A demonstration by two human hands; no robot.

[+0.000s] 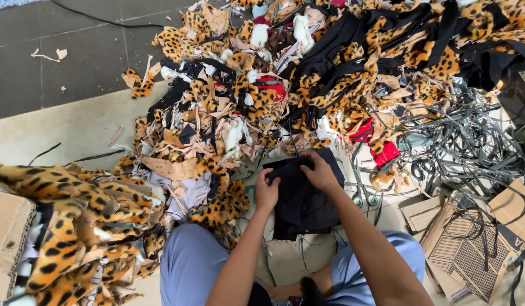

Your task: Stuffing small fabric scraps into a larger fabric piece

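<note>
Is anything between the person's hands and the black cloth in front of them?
Nothing visible. The left hand and right hand both rest directly on the top edge of the black cloth, fingers curled over it.

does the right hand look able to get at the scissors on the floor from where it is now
Probably yes. The scissors lie in the open just right of the black cloth, close beside the right hand, with only thin straps near them. The hand is gripping the cloth, so it would need to let go first.
</note>
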